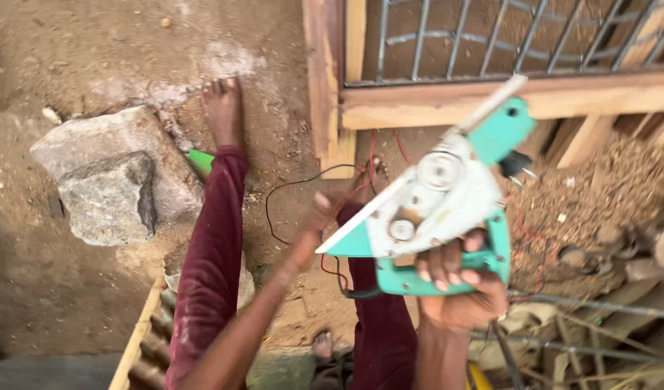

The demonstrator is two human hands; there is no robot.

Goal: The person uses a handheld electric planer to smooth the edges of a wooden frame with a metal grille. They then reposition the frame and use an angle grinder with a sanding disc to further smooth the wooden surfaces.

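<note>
Right hand (pixel 458 292) grip wrapped round handle of green-white power tool (pixel 437 206), centre-right of frame, held over dirt floor (pixel 72 65); left hand (pixel 325 213) blurred, fingertips near its front edge, grip unclear

I take the big grey rock (pixel 112 177) as my mark. It lies on bare dirt ground (pixel 50 79). Just right of it a green scrap (pixel 199 160) shows. Far right and higher stands a wooden frame (pixel 491 101) with a metal grille (pixel 505 36) inside. Below that frame, well right of the rock, sits a rubble heap (pixel 606 209) crossed by steel rods (pixel 599 307).
</note>
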